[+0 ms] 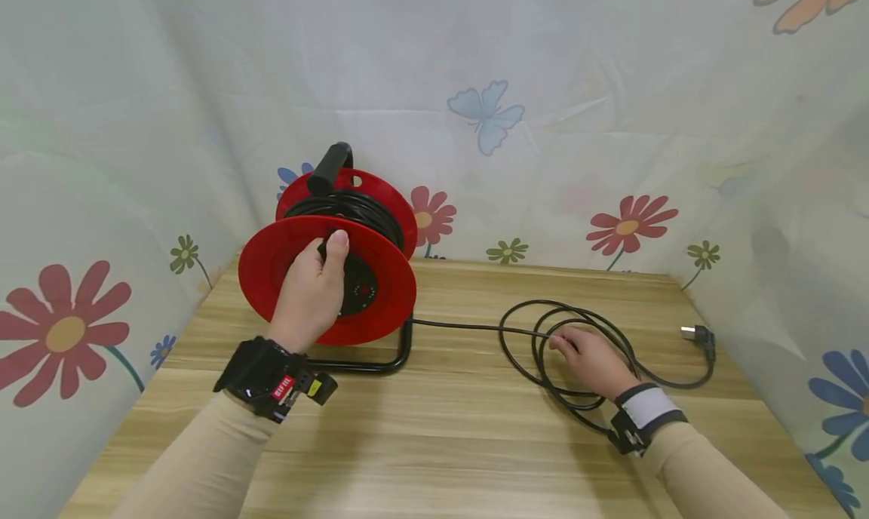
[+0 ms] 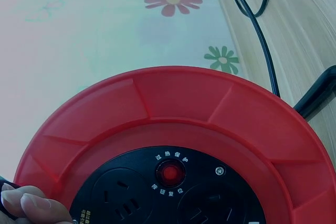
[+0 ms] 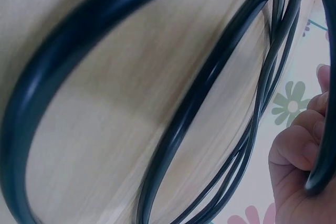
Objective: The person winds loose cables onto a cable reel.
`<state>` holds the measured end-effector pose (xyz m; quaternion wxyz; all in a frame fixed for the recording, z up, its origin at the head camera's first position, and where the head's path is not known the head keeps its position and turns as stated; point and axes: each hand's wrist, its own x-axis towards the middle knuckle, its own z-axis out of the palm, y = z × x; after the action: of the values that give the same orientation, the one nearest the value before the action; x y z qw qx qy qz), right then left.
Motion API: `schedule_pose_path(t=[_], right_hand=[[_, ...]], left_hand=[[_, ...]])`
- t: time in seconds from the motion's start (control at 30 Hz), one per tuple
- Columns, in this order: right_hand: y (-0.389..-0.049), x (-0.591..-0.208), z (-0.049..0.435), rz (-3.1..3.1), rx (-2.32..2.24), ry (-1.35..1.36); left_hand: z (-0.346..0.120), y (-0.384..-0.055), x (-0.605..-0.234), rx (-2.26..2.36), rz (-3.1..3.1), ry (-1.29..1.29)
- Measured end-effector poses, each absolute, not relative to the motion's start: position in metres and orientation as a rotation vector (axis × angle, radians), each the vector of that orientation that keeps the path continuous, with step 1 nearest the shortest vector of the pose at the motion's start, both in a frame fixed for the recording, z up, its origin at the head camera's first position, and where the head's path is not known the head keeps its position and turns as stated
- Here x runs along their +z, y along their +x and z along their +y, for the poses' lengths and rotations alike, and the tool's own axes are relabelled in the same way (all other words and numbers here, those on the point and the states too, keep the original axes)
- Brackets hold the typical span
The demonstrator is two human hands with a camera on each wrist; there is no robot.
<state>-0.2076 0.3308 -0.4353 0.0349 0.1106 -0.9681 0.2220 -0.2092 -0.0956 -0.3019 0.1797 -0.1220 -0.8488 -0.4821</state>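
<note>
A red cable reel [image 1: 390,293] with black cable [image 1: 353,206] wound on its drum stands on the left of the table. My left hand [image 1: 308,293] grips a small black knob on the reel's front disc; the fingers mostly hide it. In the left wrist view, fingertips [image 2: 39,208] curl beside the disc's black socket panel [image 2: 170,198], which has a red button [image 2: 170,173]. My right hand [image 1: 594,360] pinches the black cable [image 1: 468,326] running out from the reel. Loose cable loops [image 1: 536,304] lie around that hand, and the right wrist view shows them close up [image 3: 181,108].
The plug [image 1: 706,339] lies near the table's right edge. A black tube stand [image 1: 380,366] supports the reel, with a black carrying handle [image 1: 330,168] on top. Flower-printed cloth [image 1: 543,164] encloses the wooden table [image 1: 448,443] at the back and both sides.
</note>
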Motion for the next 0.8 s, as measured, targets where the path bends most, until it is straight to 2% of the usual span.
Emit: schedule_pose_path(t=[0.8], right_hand=[[-0.207,-0.433,0.319,-2.972,0.690,0.394]], left_hand=[[-0.083,-0.204,-0.300,-1.338,-2.459,-0.335]])
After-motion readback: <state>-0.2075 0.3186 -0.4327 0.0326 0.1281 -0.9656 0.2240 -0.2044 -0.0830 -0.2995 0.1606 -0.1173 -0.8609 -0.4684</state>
